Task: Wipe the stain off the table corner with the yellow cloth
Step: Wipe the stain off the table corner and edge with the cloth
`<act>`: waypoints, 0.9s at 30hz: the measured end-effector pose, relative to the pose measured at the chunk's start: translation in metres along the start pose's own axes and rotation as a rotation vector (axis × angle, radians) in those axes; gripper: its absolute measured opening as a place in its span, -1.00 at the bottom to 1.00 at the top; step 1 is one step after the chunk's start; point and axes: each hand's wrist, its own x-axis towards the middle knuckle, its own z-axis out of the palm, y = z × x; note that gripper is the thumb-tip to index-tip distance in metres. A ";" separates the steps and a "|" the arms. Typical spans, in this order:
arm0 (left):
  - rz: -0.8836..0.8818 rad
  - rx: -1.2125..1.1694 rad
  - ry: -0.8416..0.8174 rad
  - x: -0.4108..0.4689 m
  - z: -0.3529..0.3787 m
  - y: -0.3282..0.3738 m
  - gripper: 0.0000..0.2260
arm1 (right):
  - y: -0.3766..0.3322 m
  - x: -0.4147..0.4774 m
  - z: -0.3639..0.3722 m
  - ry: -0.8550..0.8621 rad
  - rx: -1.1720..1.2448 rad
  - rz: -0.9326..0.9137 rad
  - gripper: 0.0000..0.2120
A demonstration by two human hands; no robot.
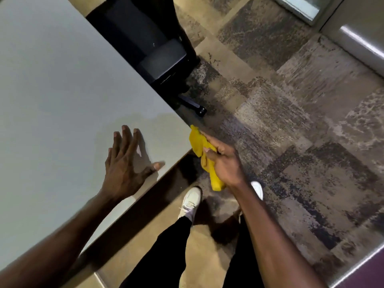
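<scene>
Right now the yellow cloth (201, 150) is off the table (52, 80), bunched in the right hand (223, 163) just beyond the near right corner, over the patterned carpet (291, 100). That hand is closed around the cloth, thumb and fingers pinching the upper folds while a loose tail hangs down below the palm. The cloth's top edge sits just beside the table's right edge, but whether it touches the edge cannot be told from this angle.

The left hand (124, 163) is open, fingers spread and extended, holding nothing. It lies over the tabletop close to the corner; its shadow falls just beneath it, so it appears to rest on or hover very near the surface, probably as a brace.

On the tabletop beyond the left hand's fingertips there is a faint darker patch (145, 121) with an irregular outline, stretching toward the right edge. It reads as a damp film or the stain itself; which one is hard to say.

Judging by this, the wiping step is in hand, with the cloth momentarily off the surface. The next move calls for bringing the cloth back over the corner, flattening it against the tabletop, and pressing it across that patch, while the left hand steadies the body and keeps clear of the cloth's path.
</scene>
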 end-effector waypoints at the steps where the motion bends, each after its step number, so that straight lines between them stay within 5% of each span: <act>1: -0.060 -0.049 0.029 -0.001 0.001 0.011 0.04 | 0.005 -0.006 -0.005 -0.030 0.004 0.017 -0.51; 8: -0.394 -0.181 0.171 0.030 0.026 0.090 0.08 | -0.010 0.017 -0.032 -0.220 -0.129 -0.078 -0.55; 17: -0.465 -0.126 0.118 0.040 0.029 0.095 0.28 | 0.000 0.014 -0.061 -0.353 -0.123 -0.103 -0.49; 27: -0.493 -0.122 0.121 0.039 0.027 0.099 0.26 | 0.001 0.042 -0.051 -0.439 -0.110 -0.097 -0.50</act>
